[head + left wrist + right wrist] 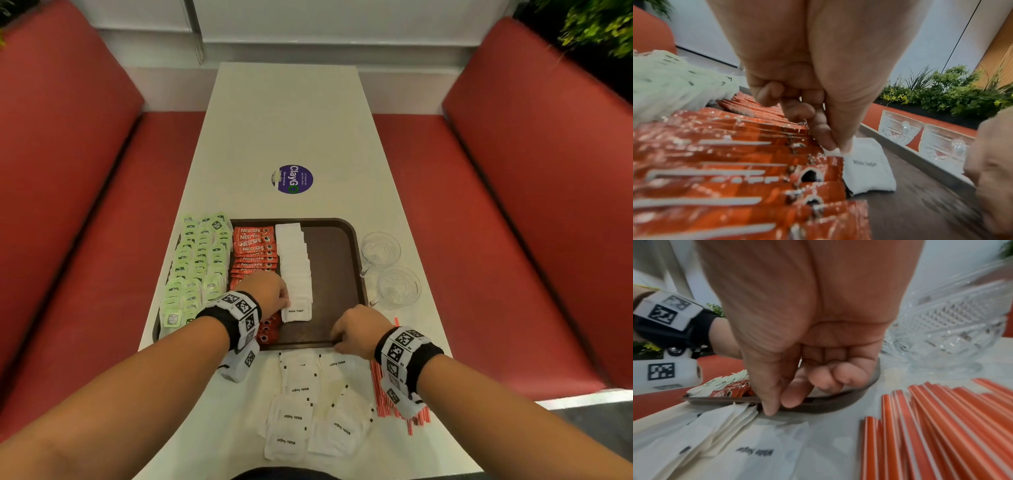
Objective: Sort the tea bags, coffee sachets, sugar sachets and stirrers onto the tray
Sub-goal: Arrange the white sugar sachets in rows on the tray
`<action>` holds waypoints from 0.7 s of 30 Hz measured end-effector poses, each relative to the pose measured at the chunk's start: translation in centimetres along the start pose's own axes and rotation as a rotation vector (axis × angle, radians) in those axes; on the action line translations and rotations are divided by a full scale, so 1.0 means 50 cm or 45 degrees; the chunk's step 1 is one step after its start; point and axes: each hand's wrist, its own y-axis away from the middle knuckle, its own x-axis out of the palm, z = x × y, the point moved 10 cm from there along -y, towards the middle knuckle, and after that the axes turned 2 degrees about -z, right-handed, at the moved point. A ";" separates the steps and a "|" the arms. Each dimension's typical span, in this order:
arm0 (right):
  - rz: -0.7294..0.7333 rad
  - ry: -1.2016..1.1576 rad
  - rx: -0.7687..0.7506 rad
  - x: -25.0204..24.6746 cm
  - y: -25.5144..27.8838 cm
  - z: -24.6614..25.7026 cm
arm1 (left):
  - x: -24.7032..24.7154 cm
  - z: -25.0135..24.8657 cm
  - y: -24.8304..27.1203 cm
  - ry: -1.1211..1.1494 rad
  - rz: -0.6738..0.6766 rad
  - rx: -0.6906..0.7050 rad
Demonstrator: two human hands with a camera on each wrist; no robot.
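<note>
table (291,130) with tray (346,240), glasses (397,286)

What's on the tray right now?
On the tray: green tea bags, red coffee sachets and a row of white sugar sachets. The left hand pinches the nearest sugar sachet, covering some coffee sachets. No stirrers on it.

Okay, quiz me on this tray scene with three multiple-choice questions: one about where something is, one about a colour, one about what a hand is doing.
1. Where do the stirrers lie?
A. on the tray
B. on the table by the right wrist
C. in a glass cup

2. What colour are the coffee sachets?
A. red
B. blue
C. yellow

3. What is the left hand doing?
A. lying flat on the table
B. lifting a cup
C. pinching a white sugar sachet

Answers: B, the head view shows them off the tray; A, red Nescafe packs; C, the left wrist view shows fingertips on its corner.
</note>
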 end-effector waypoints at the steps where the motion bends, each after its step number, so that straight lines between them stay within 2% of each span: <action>1: -0.012 0.029 -0.003 0.000 0.001 0.002 | 0.000 0.001 -0.005 -0.016 0.000 -0.026; 6: -0.010 0.107 -0.039 0.015 0.012 0.021 | 0.006 0.004 -0.017 -0.084 -0.017 -0.103; 11: 0.053 0.289 0.015 0.043 0.020 0.014 | -0.010 0.000 -0.005 -0.067 -0.073 -0.074; 15: 0.074 0.419 0.024 0.055 0.022 0.023 | -0.018 -0.048 0.051 0.012 -0.135 0.089; 21: 0.051 0.426 0.004 0.063 0.023 0.028 | 0.062 -0.134 0.163 -0.152 0.002 0.473</action>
